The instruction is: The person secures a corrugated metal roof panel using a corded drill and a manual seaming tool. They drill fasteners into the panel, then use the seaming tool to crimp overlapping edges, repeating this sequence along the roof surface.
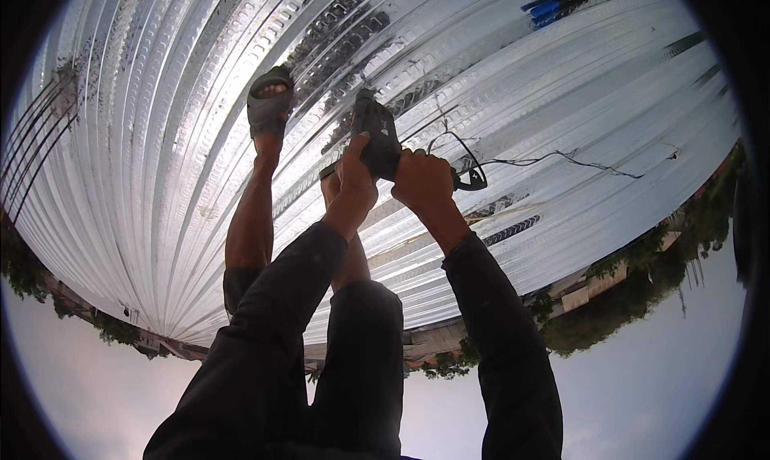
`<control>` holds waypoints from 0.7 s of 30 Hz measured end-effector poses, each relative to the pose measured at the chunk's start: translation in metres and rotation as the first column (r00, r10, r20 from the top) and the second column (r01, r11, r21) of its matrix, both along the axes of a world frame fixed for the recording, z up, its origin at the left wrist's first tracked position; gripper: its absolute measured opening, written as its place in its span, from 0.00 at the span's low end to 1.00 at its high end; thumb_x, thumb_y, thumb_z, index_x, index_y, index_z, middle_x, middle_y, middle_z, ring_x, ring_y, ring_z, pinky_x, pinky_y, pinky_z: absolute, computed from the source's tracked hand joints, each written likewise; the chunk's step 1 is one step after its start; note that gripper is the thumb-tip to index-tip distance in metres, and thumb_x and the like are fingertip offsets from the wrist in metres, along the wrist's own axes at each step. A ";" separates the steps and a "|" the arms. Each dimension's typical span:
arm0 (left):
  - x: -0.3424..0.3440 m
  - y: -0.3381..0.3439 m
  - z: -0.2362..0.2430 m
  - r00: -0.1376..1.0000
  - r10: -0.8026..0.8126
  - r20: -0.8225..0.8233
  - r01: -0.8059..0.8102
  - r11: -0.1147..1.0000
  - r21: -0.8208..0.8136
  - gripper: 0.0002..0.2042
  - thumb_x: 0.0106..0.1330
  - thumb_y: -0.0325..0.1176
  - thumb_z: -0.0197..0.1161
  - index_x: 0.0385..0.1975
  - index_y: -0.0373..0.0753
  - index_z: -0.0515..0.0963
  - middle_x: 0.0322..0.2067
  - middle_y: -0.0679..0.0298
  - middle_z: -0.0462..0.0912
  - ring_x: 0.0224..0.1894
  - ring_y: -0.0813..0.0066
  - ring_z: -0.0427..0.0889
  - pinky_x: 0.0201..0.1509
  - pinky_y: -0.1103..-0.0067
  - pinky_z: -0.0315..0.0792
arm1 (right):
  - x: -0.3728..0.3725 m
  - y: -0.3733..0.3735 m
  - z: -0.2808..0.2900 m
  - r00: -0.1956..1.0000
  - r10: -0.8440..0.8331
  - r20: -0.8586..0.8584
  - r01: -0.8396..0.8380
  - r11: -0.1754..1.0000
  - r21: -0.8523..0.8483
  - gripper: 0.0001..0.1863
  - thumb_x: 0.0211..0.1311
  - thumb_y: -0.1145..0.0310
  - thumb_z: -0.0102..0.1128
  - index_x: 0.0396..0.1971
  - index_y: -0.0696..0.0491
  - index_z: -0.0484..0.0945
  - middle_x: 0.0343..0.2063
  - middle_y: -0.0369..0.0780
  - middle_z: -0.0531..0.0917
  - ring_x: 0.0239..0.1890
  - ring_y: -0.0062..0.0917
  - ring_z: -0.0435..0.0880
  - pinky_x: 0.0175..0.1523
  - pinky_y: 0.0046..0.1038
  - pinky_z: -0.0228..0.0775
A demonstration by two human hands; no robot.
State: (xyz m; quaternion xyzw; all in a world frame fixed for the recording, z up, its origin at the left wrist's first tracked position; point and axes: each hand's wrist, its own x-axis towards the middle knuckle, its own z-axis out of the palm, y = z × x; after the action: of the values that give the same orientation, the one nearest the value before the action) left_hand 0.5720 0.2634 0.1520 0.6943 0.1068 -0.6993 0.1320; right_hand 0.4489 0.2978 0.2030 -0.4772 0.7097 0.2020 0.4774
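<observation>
In both my hands is a dark, boxy power tool (377, 135) that I cannot name more exactly. My left hand (353, 178) is closed around the near left side of its body, thumb lying along it. My right hand (423, 179) grips its right end in a fist. A black loop-shaped part (473, 175) sticks out just right of that fist. The tool's narrow end points away from me, over the ribbed metal decking (513, 99). Whether its tip touches the decking cannot be made out.
My left foot in a dark sandal (270, 103) stands on the decking. A thin dark wire (553, 157) runs off to the right. Several dark rods (36, 143) lie at the far left. A blue and black object (549, 9) sits at the far right. Trees (634, 299) line the decking's edge.
</observation>
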 end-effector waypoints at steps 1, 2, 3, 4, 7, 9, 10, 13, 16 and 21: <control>0.001 0.002 0.000 1.000 0.001 0.004 -0.001 1.000 0.000 0.19 0.66 0.43 0.63 0.52 0.39 0.74 0.46 0.60 0.81 0.48 0.66 0.82 0.54 0.71 0.76 | 0.001 -0.001 0.002 1.000 0.018 0.002 -0.018 1.000 0.004 0.10 0.50 0.66 0.66 0.32 0.54 0.81 0.28 0.44 0.85 0.32 0.35 0.89 0.35 0.35 0.79; 0.001 0.004 -0.001 1.000 0.002 0.008 -0.002 1.000 0.001 0.19 0.66 0.43 0.62 0.51 0.39 0.74 0.45 0.60 0.82 0.48 0.66 0.82 0.55 0.70 0.76 | -0.001 -0.001 0.003 1.000 0.013 0.005 -0.013 1.000 0.000 0.09 0.51 0.66 0.65 0.32 0.54 0.81 0.28 0.44 0.85 0.31 0.35 0.89 0.35 0.36 0.79; 0.002 0.005 -0.003 1.000 0.011 0.004 -0.011 1.000 -0.002 0.19 0.66 0.43 0.62 0.52 0.39 0.74 0.45 0.60 0.82 0.48 0.66 0.83 0.55 0.70 0.76 | -0.003 -0.003 0.003 1.000 0.001 0.010 -0.001 1.000 -0.009 0.09 0.52 0.66 0.65 0.32 0.54 0.81 0.28 0.44 0.85 0.31 0.36 0.88 0.35 0.36 0.80; 0.001 0.003 -0.006 1.000 0.021 -0.001 -0.021 1.000 -0.005 0.19 0.66 0.43 0.62 0.52 0.40 0.74 0.45 0.60 0.82 0.47 0.66 0.83 0.55 0.70 0.76 | -0.006 -0.007 0.002 1.000 -0.012 0.015 0.012 1.000 -0.018 0.09 0.52 0.66 0.65 0.32 0.54 0.81 0.28 0.44 0.85 0.31 0.36 0.88 0.35 0.36 0.80; -0.002 0.003 -0.007 0.999 0.048 0.002 -0.048 0.999 0.006 0.19 0.66 0.43 0.61 0.51 0.39 0.74 0.44 0.60 0.82 0.47 0.66 0.83 0.55 0.70 0.76 | -0.009 -0.013 0.005 1.000 -0.006 0.016 0.007 0.999 -0.044 0.08 0.53 0.66 0.65 0.30 0.54 0.82 0.27 0.44 0.85 0.30 0.37 0.88 0.35 0.36 0.80; -0.006 0.002 -0.003 0.997 0.081 -0.010 -0.080 0.997 0.023 0.19 0.66 0.43 0.61 0.51 0.39 0.74 0.44 0.60 0.83 0.46 0.66 0.84 0.55 0.70 0.76 | -0.011 -0.014 0.006 1.000 0.019 0.023 -0.018 0.998 -0.058 0.07 0.53 0.66 0.65 0.30 0.53 0.82 0.26 0.43 0.85 0.30 0.37 0.88 0.35 0.36 0.80; -0.005 0.003 -0.002 0.994 0.105 -0.021 -0.105 0.994 0.031 0.19 0.66 0.43 0.61 0.52 0.39 0.74 0.45 0.60 0.83 0.46 0.66 0.84 0.55 0.70 0.76 | -0.011 -0.014 0.004 0.999 0.036 0.014 -0.035 0.998 -0.060 0.07 0.53 0.66 0.65 0.29 0.53 0.82 0.26 0.43 0.84 0.30 0.36 0.88 0.35 0.36 0.80; -0.004 0.003 -0.005 0.986 0.140 -0.095 -0.140 0.990 0.003 0.20 0.65 0.43 0.62 0.52 0.39 0.74 0.45 0.60 0.83 0.46 0.66 0.84 0.55 0.70 0.76 | -0.012 -0.016 0.001 0.997 0.080 -0.003 -0.080 0.995 -0.061 0.06 0.53 0.67 0.65 0.29 0.53 0.82 0.25 0.42 0.84 0.31 0.34 0.88 0.35 0.35 0.80; -0.012 0.003 -0.009 0.987 0.155 0.046 -0.155 0.988 -0.008 0.21 0.61 0.42 0.67 0.48 0.33 0.75 0.41 0.58 0.82 0.40 0.66 0.84 0.48 0.71 0.78 | -0.019 -0.022 0.003 0.995 0.095 0.017 -0.095 0.995 -0.032 0.07 0.53 0.66 0.65 0.29 0.52 0.83 0.27 0.42 0.85 0.31 0.34 0.89 0.35 0.35 0.80; -0.022 0.001 -0.008 0.975 0.119 0.188 -0.123 0.992 0.008 0.24 0.57 0.42 0.71 0.46 0.29 0.76 0.39 0.57 0.81 0.37 0.67 0.83 0.44 0.72 0.79 | -0.022 -0.017 -0.001 0.998 0.062 -0.004 -0.062 0.998 -0.029 0.06 0.53 0.66 0.65 0.27 0.52 0.83 0.26 0.42 0.85 0.32 0.34 0.89 0.35 0.36 0.80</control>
State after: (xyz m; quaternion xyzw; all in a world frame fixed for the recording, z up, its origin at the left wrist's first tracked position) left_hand 0.5500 0.2643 0.1444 0.7505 0.1428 -0.6204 0.1772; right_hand 0.4265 0.2813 0.2020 -0.5057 0.6979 0.2070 0.4629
